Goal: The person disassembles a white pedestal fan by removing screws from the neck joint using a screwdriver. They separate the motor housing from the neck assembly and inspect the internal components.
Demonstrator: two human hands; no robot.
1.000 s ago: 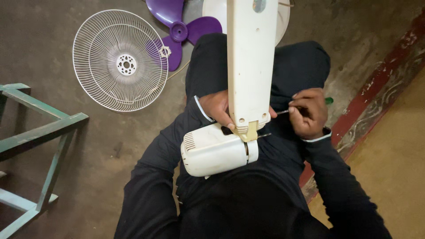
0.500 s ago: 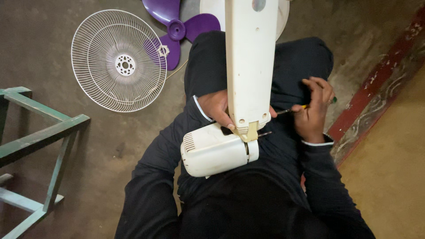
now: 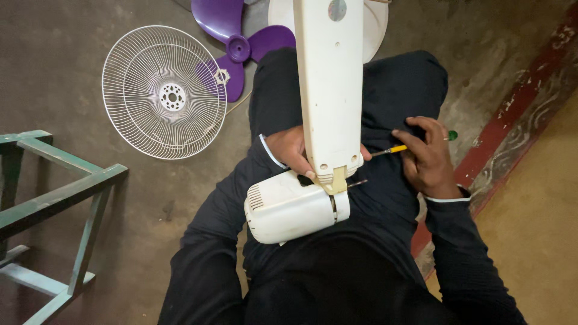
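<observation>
A white fan body lies across my lap: its long flat stand (image 3: 330, 90) runs away from me and the rounded motor housing (image 3: 292, 207) rests near my stomach. My left hand (image 3: 290, 150) reaches under the stand and grips it just above the joint with the motor housing. My right hand (image 3: 428, 157) holds a yellow-and-green screwdriver (image 3: 398, 148), its tip pointing left at the side of the stand near the joint. A thin metal pin (image 3: 356, 183) sticks out of the joint to the right.
On the concrete floor to the left lies a white wire fan grille (image 3: 162, 91). A purple fan blade (image 3: 238, 43) lies beside it, with a white round base (image 3: 374, 24) beyond the stand. A green metal frame (image 3: 57, 204) stands at left. A red-painted kerb (image 3: 512, 114) runs at right.
My right hand has shifted its grip on the screwdriver and brought its tip toward the stand's joint. The view has tilted slightly. My left hand stays on the stand.
</observation>
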